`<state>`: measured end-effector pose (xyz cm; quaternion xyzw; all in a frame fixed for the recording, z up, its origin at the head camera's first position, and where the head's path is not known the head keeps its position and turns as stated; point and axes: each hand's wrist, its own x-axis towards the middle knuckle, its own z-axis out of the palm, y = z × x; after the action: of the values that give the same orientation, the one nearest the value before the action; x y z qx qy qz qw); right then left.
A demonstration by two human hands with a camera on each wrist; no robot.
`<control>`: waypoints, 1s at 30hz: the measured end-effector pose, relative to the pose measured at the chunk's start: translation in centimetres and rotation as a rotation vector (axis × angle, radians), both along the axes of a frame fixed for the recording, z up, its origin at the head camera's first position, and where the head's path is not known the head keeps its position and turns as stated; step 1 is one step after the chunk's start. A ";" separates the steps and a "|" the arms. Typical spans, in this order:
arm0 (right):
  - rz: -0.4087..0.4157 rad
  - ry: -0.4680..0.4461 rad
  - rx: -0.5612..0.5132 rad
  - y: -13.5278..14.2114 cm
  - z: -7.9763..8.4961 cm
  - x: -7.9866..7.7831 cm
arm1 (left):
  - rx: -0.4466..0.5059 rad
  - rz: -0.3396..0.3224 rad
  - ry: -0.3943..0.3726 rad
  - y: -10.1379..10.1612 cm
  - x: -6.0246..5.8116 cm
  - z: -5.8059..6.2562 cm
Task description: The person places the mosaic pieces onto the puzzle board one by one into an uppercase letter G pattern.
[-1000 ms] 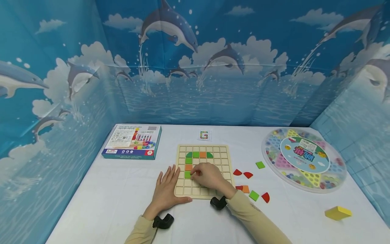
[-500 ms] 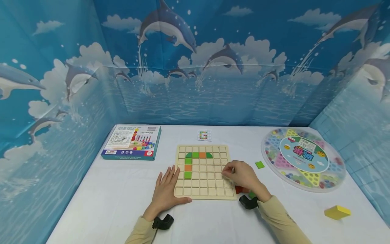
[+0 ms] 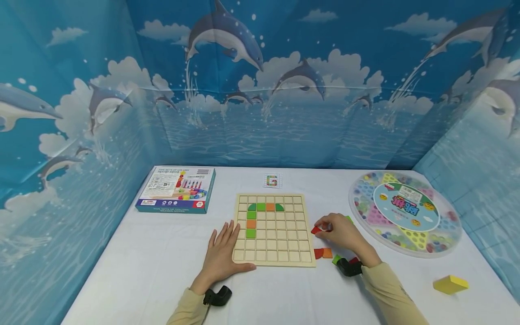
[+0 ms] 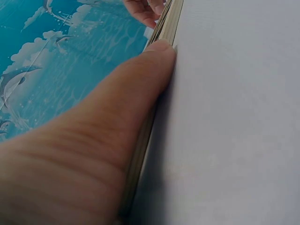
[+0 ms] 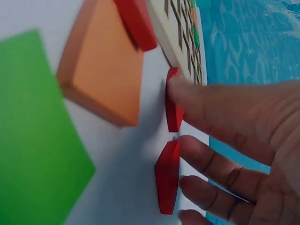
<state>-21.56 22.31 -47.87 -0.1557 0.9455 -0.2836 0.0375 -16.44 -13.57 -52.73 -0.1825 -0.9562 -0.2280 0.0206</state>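
A pale wooden grid board (image 3: pixel 284 246) lies flat on the white table. Green and orange squares with two green quarter-circles fill some of its cells. My left hand (image 3: pixel 221 253) rests spread at the board's lower left corner, its thumb (image 4: pixel 150 65) along the near edge. Off the board's right side, my right hand (image 3: pixel 343 232) has thumb and index finger at a red quarter-circle piece (image 3: pixel 315 230), pinching it close to the table. A second red piece (image 5: pixel 167 178) lies by the other fingers in the right wrist view.
Loose orange (image 3: pixel 327 253), red (image 3: pixel 318 253) and green (image 3: pixel 336 259) pieces lie right of the board. A small pattern card (image 3: pixel 272 180) sits behind it. Around stand a boxed set (image 3: pixel 174 189), a round marble game (image 3: pixel 406 212) and a yellow block (image 3: pixel 450 284).
My right hand has moved right, from the green square at the board's left column across to the red pieces beside the board. The green square stays in its cell. My left hand has not moved.
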 end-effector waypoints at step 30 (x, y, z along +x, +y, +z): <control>-0.102 0.069 0.040 -0.9 0.2 2.0 | -0.014 -0.001 0.013 -0.1 -0.1 -0.1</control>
<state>-19.58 21.40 -47.70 -0.1162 0.9584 -0.2608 -0.0066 -16.49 -13.63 -52.80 -0.1844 -0.9575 -0.2201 0.0257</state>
